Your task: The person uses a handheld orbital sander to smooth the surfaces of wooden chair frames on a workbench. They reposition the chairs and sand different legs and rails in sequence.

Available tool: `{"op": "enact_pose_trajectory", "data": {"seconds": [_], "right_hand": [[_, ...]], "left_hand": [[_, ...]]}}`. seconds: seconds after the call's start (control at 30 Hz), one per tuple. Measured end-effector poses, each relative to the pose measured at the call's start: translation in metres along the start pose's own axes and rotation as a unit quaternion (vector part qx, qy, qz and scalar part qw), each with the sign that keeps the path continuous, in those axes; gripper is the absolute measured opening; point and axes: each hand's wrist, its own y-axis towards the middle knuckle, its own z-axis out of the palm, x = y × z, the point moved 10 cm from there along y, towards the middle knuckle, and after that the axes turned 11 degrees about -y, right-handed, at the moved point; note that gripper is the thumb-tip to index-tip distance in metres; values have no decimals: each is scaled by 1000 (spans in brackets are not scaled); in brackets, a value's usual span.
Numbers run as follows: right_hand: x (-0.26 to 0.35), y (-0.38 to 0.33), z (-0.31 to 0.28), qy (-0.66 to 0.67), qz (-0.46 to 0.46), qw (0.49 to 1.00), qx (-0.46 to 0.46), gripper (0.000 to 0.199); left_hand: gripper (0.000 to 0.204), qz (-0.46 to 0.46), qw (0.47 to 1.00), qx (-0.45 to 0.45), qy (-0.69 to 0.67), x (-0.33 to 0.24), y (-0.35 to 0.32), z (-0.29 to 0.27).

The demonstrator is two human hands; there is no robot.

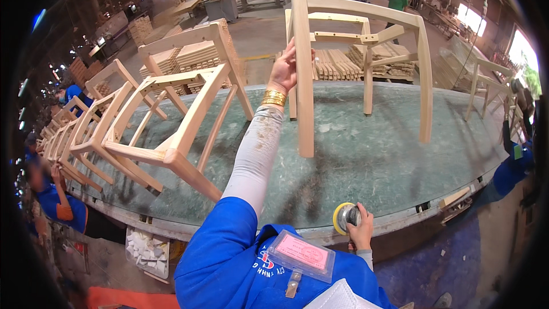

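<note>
While the wooden chair (363,8) stands upright on the green table (354,166), the head view shows the left hand (284,70) wrapped around its near left leg (305,100), probably to steady the frame; the right hand (361,229) grips a round sander (347,216) with a yellow rim at the table's near edge, apart from the chair, likely to hold it clear of the wood; other chairs (195,113) line up to the left, presumably to leave working room.
</note>
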Motion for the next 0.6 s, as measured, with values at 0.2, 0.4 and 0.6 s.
{"op": "enact_pose_trajectory", "data": {"seconds": [0.2, 0.4, 0.6], "right_hand": [[138, 37, -99, 41, -109, 978, -174, 68], [337, 98, -173, 33, -281, 908, -309, 62], [398, 169, -154, -55, -216, 931, -290, 65]], "left_hand": [[44, -55, 996, -11, 68, 43, -58, 5], [47, -53, 994, -81, 60, 80, -117, -42], [46, -85, 994, -75, -5, 100, -134, -35]]}}
